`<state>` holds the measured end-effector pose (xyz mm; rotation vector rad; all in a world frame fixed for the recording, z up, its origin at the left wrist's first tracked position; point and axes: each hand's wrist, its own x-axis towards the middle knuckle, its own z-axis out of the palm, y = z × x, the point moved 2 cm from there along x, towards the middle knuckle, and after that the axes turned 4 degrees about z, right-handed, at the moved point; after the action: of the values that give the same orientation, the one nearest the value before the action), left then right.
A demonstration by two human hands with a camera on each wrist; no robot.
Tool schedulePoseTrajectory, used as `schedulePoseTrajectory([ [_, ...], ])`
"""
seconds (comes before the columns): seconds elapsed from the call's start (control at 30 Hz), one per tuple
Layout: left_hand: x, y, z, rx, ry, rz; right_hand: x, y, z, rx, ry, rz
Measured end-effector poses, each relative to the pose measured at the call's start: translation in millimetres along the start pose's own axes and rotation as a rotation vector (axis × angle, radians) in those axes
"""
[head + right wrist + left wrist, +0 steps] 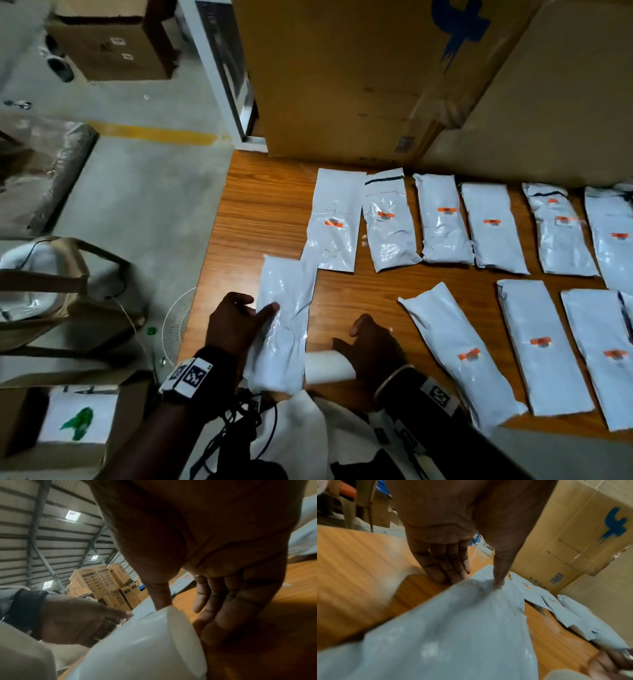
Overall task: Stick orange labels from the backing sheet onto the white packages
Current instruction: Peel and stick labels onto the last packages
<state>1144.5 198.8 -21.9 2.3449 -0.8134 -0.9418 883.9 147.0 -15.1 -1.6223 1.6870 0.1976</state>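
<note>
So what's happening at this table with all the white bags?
A person is partway through a labelling job at a wooden table. Their left hand pinches the edge of an unlabelled package near the table's left side, thumb on top. Their right hand holds a rolled white sheet just beside it. The other white packages, laid in rows to the right, already show orange labels.

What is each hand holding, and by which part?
Left hand pinches the unlabelled white package at its left edge. Right hand touches the white roll at one end; grip unclear.
</note>
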Motion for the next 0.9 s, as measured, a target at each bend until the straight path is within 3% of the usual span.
schedulePoseTrajectory([
  [0.37, -17, -6, 14, -0.018, -0.173, 0.108, -39, 5, -7, 0.577, 0.259, 0.089],
  [0.7, -29, 23, 50, -0.139, -0.364, 0.119, -62, 25, -46, 0.748, 0.460, -0.068],
  [0.77, -32, 33, 47, -0.053, -0.315, 0.176, -59, 30, -58, 0.789, 0.477, -0.095],
  [0.87, -49, 65, 29, -0.028, -0.126, 0.320, -57, 35, -81, 0.863, 0.456, -0.148],
  [0.9, -60, 80, 24, -0.089, -0.171, 0.325, -57, 37, -90, 0.873, 0.456, -0.155],
])
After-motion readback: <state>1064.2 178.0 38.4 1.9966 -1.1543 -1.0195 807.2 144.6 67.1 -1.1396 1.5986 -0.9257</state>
